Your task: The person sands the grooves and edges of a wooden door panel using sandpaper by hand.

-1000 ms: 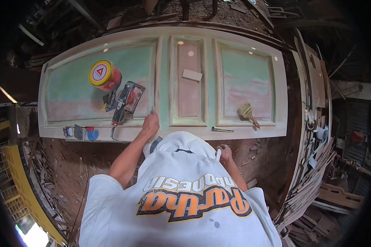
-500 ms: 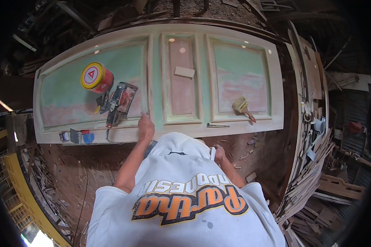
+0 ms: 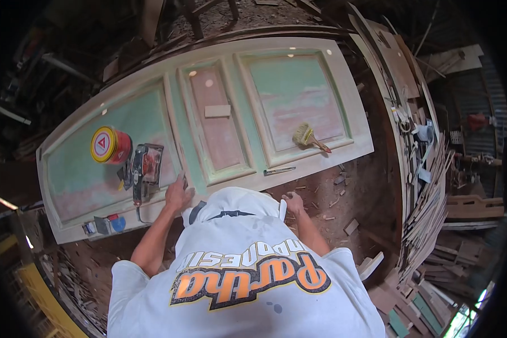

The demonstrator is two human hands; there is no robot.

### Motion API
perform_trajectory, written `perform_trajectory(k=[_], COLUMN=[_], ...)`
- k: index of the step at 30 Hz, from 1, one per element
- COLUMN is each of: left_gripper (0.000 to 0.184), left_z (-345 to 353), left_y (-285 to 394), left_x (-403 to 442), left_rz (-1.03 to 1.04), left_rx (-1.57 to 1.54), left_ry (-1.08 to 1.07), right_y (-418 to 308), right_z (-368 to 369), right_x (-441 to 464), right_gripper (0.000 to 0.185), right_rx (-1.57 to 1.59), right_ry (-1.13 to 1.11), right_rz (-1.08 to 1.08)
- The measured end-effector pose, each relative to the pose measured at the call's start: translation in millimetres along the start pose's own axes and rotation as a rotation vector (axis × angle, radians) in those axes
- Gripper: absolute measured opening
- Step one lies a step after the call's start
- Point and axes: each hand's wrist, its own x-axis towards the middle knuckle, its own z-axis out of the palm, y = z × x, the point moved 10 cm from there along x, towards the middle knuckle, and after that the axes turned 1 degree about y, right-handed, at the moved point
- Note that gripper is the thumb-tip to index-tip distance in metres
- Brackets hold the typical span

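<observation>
Head view, panelled door (image 3: 222, 145) under left hand (image 3: 178, 195)

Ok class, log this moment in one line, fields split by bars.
left hand: on door | right hand: off door, by shirt | grips: unclear | on door: can, sander, brush, block

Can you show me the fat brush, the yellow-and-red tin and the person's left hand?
Fat brush (image 3: 306, 136): head view, on the bristles.
Yellow-and-red tin (image 3: 110, 145): head view, on its round lid, towards the rim.
Left hand (image 3: 177, 195): head view, on the back of the hand.
</observation>
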Motion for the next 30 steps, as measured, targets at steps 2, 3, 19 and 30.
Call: perform_trajectory(k=[2,3,19,30], left_gripper=[0.077,0.063,0.025,0.027], left_z=[28.9,37.1,44.8,41.1], left_y=[-46.3,-59.9,-57.3,-74.9], left_x=[11.4,11.0,4.9,24.8], left_rz=[-0.066,-0.223,-0.103,0.196], left_rx=[-0.181,-0.078,-0.003,0.129], left_ry=[0.242,0.223,0.410,0.118], right_y=[28.9,42.4,40.7,-52.5], right_z=[20.2,32.2,20.9,-15.9], right_x=[5.2,0.8,8.6,14.8], right_gripper=[0.056,0.058,0.056,0.060], right_rx=[0.021,0.022,-0.087,-0.128], right_ry=[0.016,-0.022,-0.040,-0.020], right_rz=[0.008,0.025,0.003,-0.183])
